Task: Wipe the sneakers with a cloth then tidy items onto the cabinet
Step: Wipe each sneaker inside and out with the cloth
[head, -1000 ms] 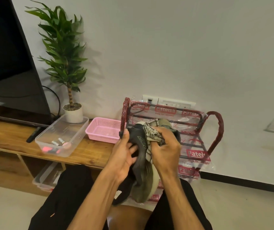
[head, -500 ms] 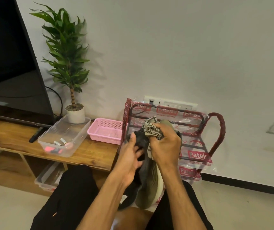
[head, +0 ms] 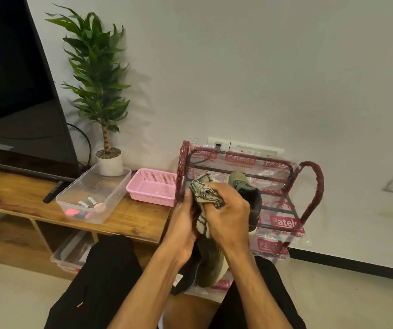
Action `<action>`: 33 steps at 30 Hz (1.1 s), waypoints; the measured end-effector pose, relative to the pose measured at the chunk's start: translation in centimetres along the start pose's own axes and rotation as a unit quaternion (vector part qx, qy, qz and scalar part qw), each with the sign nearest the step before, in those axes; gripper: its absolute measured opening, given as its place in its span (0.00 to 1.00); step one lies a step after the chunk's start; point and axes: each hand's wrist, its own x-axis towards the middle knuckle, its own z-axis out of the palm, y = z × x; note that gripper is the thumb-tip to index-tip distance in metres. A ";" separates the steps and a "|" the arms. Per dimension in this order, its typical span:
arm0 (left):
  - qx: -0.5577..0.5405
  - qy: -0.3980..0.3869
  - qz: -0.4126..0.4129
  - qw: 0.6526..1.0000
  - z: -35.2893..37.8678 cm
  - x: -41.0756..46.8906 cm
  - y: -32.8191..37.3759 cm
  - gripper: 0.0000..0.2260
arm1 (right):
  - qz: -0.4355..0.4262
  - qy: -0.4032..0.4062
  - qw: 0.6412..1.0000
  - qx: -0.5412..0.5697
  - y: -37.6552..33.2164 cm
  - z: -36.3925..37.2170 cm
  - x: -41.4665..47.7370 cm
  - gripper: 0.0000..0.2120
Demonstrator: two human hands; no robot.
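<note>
An olive-and-black sneaker (head: 211, 264) stands on end in front of me, over my lap. My left hand (head: 183, 230) grips its left side. My right hand (head: 228, 217) holds a bunched beige cloth with dark stripes (head: 206, 195) against the shoe's upper part. A second dark sneaker (head: 250, 198) rests on the red shoe rack (head: 309, 184) just behind my right hand. The wooden cabinet (head: 24, 198) runs along the left.
On the cabinet stand a clear plastic tub (head: 119, 184) with batteries and small items, a pink basket (head: 152, 186), a potted plant (head: 108, 160), a remote (head: 51, 194) and a TV (head: 12, 91). Another clear bin (head: 69, 252) sits under the cabinet. The wall is close behind the rack.
My right hand with the cloth has slid over the sneaker, and the shoe has shifted a little in my left hand. The view has tilted slightly.
</note>
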 end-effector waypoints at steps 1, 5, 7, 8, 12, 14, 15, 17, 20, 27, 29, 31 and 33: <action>0.014 -0.006 -0.001 1.000 0.2 -0.3 -0.2 0.18 | -0.002 0.010 1.000 -0.010 -0.1 0.3 0.2 0.16; 0.057 -0.016 0.011 0.998 0.3 -0.6 -0.4 0.19 | 0.037 0.013 0.999 -0.006 0.3 -0.2 -0.8 0.15; 0.038 -0.003 0.015 0.999 0.0 -0.4 0.3 0.20 | 0.028 -0.034 0.999 0.012 0.7 -1.1 -1.7 0.13; 0.012 0.006 0.009 1.000 -0.3 -0.1 0.6 0.21 | 0.023 -0.054 0.998 0.014 0.8 -1.4 -2.2 0.12; -0.047 0.029 -0.014 0.998 -0.8 0.7 1.2 0.24 | 0.107 -0.040 0.993 0.000 2.4 -2.1 -3.2 0.13; -0.021 0.014 -0.008 1.000 -0.7 0.7 0.9 0.22 | 0.179 0.000 0.984 0.001 3.1 -2.4 -2.8 0.15; 0.009 0.004 -0.001 1.000 -0.6 0.5 0.8 0.19 | 0.198 0.015 0.980 0.010 3.3 -2.6 -2.5 0.17; 0.088 -0.013 0.020 0.996 -0.4 0.4 0.5 0.13 | 0.199 0.033 0.979 0.036 3.0 -3.0 -1.8 0.17; 0.215 -0.038 0.066 0.974 -0.2 0.2 -0.2 0.08 | 0.176 0.049 0.980 0.075 2.0 -3.5 -0.9 0.14; 0.409 -0.077 0.187 0.890 -0.6 -0.3 -0.8 0.11 | 0.175 0.006 0.981 0.083 1.5 -3.9 -0.3 0.15; 0.457 -0.073 0.201 0.864 -0.7 -0.7 -1.2 0.09 | 0.184 0.030 0.981 0.060 1.7 -3.9 0.1 0.15; 0.498 -0.069 0.216 0.837 -0.7 -0.9 -1.6 0.10 | 0.197 0.051 0.978 0.042 1.8 -3.8 0.4 0.15; 0.534 -0.070 0.229 0.811 -0.7 -0.9 -1.7 0.11 | 0.198 0.037 0.979 0.032 1.8 -3.9 0.6 0.15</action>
